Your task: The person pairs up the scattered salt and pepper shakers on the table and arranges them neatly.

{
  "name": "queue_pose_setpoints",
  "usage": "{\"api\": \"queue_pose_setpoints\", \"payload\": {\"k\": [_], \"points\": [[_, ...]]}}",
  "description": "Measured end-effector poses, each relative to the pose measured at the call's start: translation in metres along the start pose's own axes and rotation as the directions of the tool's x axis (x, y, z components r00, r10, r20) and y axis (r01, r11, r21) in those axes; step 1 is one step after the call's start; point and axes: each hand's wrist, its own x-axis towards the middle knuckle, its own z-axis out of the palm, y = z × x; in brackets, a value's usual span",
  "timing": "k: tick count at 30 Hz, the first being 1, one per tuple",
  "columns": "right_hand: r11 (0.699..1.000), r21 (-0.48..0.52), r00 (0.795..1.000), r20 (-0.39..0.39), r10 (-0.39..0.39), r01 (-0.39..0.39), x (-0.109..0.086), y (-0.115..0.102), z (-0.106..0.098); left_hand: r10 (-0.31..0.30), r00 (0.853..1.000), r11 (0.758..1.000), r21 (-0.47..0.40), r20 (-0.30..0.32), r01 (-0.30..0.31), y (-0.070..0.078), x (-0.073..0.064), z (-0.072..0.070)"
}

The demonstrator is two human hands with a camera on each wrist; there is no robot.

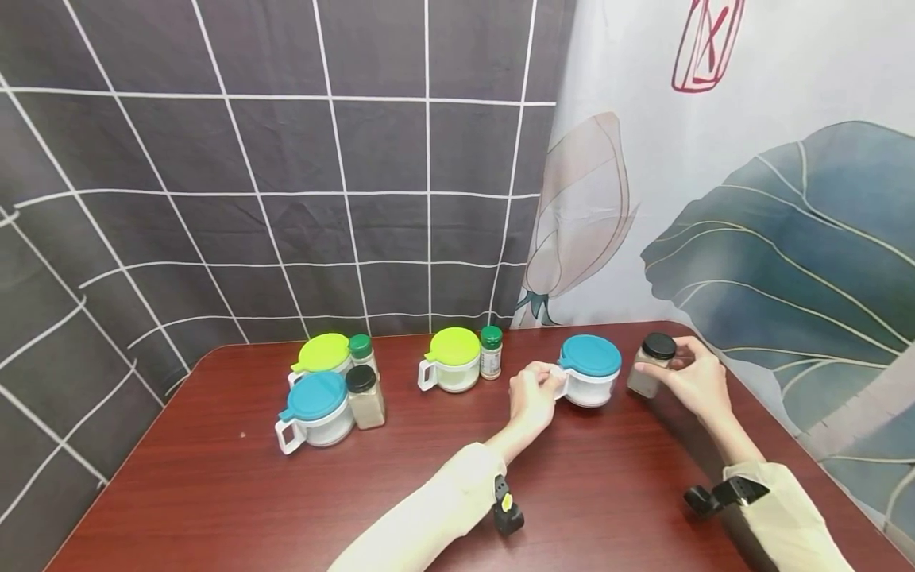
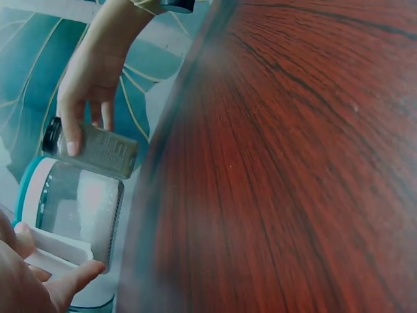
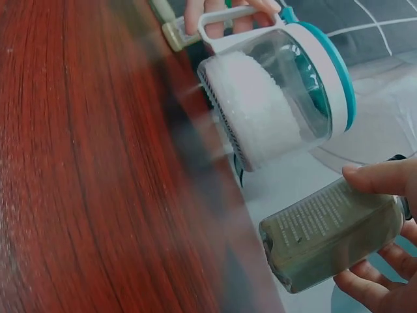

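My left hand [image 1: 532, 395] holds the white handle of a clear jar [image 1: 590, 389] with a blue lid. White grains fill part of this jar [image 3: 254, 107], as the right wrist view shows. Just to its right, my right hand [image 1: 699, 385] grips a square spice bottle [image 1: 645, 380] with a black lid, thumb on one side and fingers on the other. Greyish-brown powder and printed lettering show through the bottle [image 3: 329, 235]. In the left wrist view the bottle [image 2: 107, 153] appears close beside the jar.
A green-lidded jar [image 1: 456, 369] and a green-capped shaker [image 1: 491, 361] stand mid-table at the back. Further left are another green-lidded jar [image 1: 322, 349], a blue-lidded jar [image 1: 325, 425], a black-capped bottle [image 1: 368, 407] and a green-capped bottle [image 1: 362, 349]. Curtains [image 1: 372, 199] hang behind the table [image 1: 214, 477].
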Motion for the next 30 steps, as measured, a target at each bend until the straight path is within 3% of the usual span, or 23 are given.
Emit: {"api": "queue_pose_setpoints", "payload": {"k": [8, 30], "points": [[1.000, 0.008, 1.000, 0.002, 0.020, -0.020, -0.001, -0.008, 0.004, -0.010, 1.000, 0.999, -0.045, 0.015, 0.010, -0.002, -0.002, -0.012], [0.996, 0.015, 0.995, 0.037, -0.090, 0.090, -0.007, -0.024, 0.016, 0.025, 0.999, 0.997, -0.070, 0.024, -0.024, -0.019, -0.008, -0.049]]}}
